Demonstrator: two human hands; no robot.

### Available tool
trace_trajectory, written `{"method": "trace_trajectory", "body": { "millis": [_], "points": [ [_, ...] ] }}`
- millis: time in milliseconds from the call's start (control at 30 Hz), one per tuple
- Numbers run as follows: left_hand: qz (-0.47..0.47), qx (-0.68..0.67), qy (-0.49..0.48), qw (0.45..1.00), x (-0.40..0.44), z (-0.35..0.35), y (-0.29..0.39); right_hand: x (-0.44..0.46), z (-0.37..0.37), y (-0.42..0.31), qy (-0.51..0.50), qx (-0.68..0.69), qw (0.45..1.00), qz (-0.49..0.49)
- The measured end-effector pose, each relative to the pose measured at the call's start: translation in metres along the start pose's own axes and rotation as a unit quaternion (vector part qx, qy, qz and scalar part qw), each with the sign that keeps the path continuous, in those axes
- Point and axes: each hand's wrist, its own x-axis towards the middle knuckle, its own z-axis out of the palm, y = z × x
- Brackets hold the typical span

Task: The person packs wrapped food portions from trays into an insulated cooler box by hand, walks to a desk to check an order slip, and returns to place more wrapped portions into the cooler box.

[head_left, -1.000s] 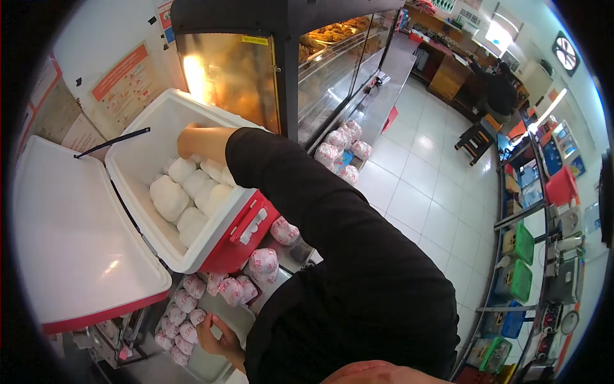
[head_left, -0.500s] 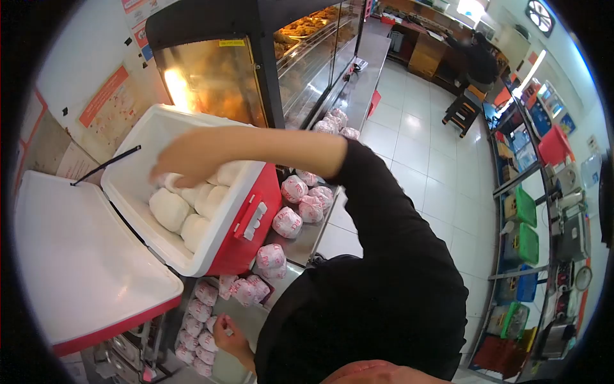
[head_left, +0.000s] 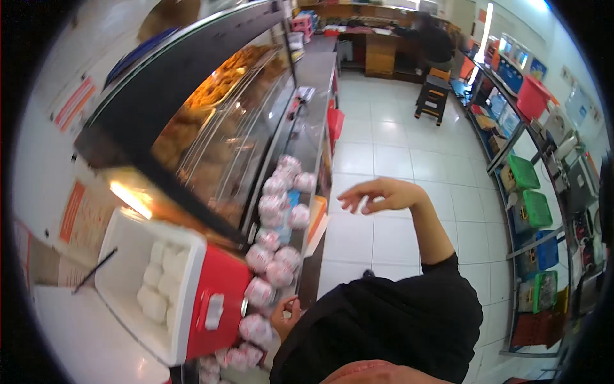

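Observation:
My right hand (head_left: 377,196) is held out over the floor to the right of the counter, fingers loosely apart and nothing in it. Close to my body, my left hand (head_left: 286,316) has its fingers curled beside the printed paper-wrapped bundles (head_left: 256,328); whether something small is in it is hidden. More round bundles (head_left: 279,272) in white paper with red print lie along the metal counter. On the left stands an open red cooler box (head_left: 220,281) with a white lining. Several plain white rounded bundles (head_left: 169,275) fill part of it.
A glass food warmer (head_left: 224,141) with fried food stands behind the cooler. The white cooler lid (head_left: 83,333) hangs open at lower left. Shelves with green-lidded bins (head_left: 534,208) line the right side. A person (head_left: 430,41) sits at the far end near a black stool (head_left: 435,96).
My right hand has left the cooler and swung right, over the floor. My left hand is now higher, beside the counter's edge. The view has turned toward the right.

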Motion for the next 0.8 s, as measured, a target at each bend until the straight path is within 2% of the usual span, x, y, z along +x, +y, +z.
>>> {"method": "trace_trajectory", "body": {
  "millis": [33, 67, 133, 167, 200, 233, 267, 333, 400, 433, 533, 600, 633, 700, 733, 767, 800],
  "points": [
    [-0.056, -0.042, -0.062, 0.996, 0.027, 0.031, 0.006, -0.021, -0.021, 0.015, -0.002, 0.022, 1.0, 0.017],
    [-0.043, -0.043, -0.068, 0.996, 0.049, 0.062, 0.015, -0.04, -0.043, 0.035, -0.006, 0.044, 0.998, 0.033],
    [0.093, -0.028, -0.087, 0.991, 0.098, 0.13, 0.082, -0.071, -0.088, 0.098, -0.025, 0.15, 0.988, 0.04],
    [0.092, 0.063, -0.147, 0.983, 0.119, 0.153, 0.085, -0.08, -0.106, 0.136, 0.007, 0.21, 0.974, 0.086],
    [0.143, 0.014, -0.154, 0.978, 0.137, 0.18, 0.101, -0.084, -0.117, 0.164, 0.064, 0.239, 0.958, 0.144],
    [0.184, 0.067, -0.181, 0.964, 0.158, 0.198, 0.131, -0.083, -0.122, 0.194, 0.077, 0.217, 0.961, 0.151],
    [0.181, 0.066, -0.188, 0.963, 0.174, 0.216, 0.138, -0.075, -0.128, 0.221, 0.091, 0.19, 0.965, 0.153],
    [0.207, 0.054, -0.153, 0.965, 0.213, 0.251, 0.147, -0.048, -0.141, 0.259, -0.002, 0.199, 0.965, 0.169],
    [0.185, 0.079, -0.17, 0.965, 0.259, 0.267, 0.143, -0.017, -0.173, 0.271, -0.12, 0.21, 0.961, 0.136],
    [0.152, 0.034, -0.175, 0.972, 0.281, 0.275, 0.141, 0.001, -0.196, 0.285, -0.114, 0.207, 0.963, 0.128],
    [0.136, 0.065, -0.146, 0.978, 0.36, 0.301, 0.121, 0.033, -0.286, 0.336, -0.16, 0.213, 0.958, 0.101],
    [0.116, 0.047, -0.13, 0.984, 0.414, 0.327, 0.131, 0.041, -0.363, 0.375, -0.045, 0.195, 0.963, 0.179],
    [0.101, 0.046, -0.114, 0.987, 0.446, 0.344, 0.126, 0.037, -0.399, 0.399, 0.046, 0.167, 0.956, 0.236],
    [0.094, 0.026, -0.119, 0.988, 0.515, 0.389, 0.119, 0.014, -0.471, 0.524, 0.203, 0.084, 0.917, 0.332],
    [0.086, 0.029, -0.133, 0.987, 0.549, 0.418, 0.115, -0.015, -0.488, 0.597, 0.346, -0.113, 0.884, 0.294],
    [0.078, -0.012, -0.15, 0.986, 0.581, 0.456, 0.116, -0.054, -0.491, 0.624, 0.439, -0.151, 0.808, 0.364],
    [0.068, -0.048, -0.17, 0.982, 0.608, 0.497, 0.117, -0.102, -0.483, 0.666, 0.489, -0.196, 0.743, 0.413]
  ]
}}
